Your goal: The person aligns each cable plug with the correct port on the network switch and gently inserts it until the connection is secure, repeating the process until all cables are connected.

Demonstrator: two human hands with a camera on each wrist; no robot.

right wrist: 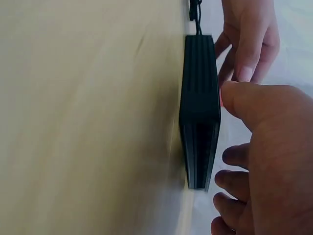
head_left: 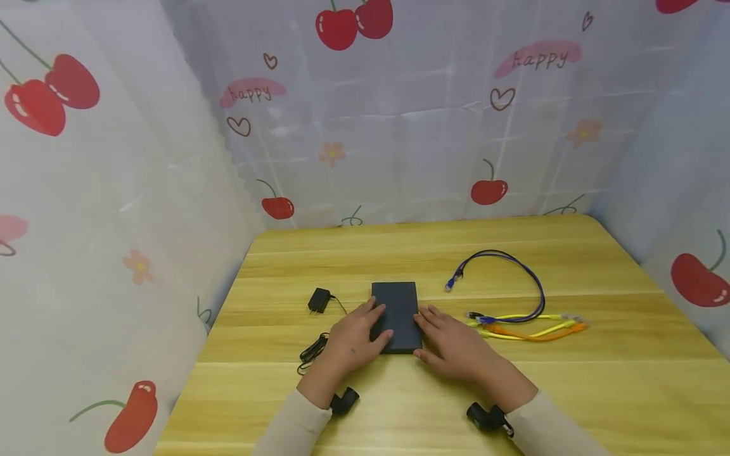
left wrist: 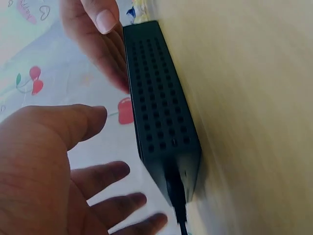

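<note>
A flat black box-shaped device (head_left: 397, 310) lies on the table between both hands. Rows of small holes line one side of the black box (left wrist: 159, 93), and a thin black cable (left wrist: 179, 203) is plugged into its left side. My left hand (head_left: 355, 339) reaches over the left edge, fingers spread and loosely extended. At the right edge, my right hand (head_left: 456, 345) has its fingertips close to the side, thumb near the front corner. In the right wrist view, the fingers of the right hand (right wrist: 279, 147) are loosely bent beside the box.
A black power adapter (head_left: 319, 300) and a bundled black cord (head_left: 313, 350) lie left of the box. To the right are a looped blue network cable (head_left: 538, 285), yellow cables (head_left: 547, 330) and an orange cable (head_left: 542, 337). Cherry-print curtains (head_left: 399, 145) surround the wooden table (head_left: 627, 392).
</note>
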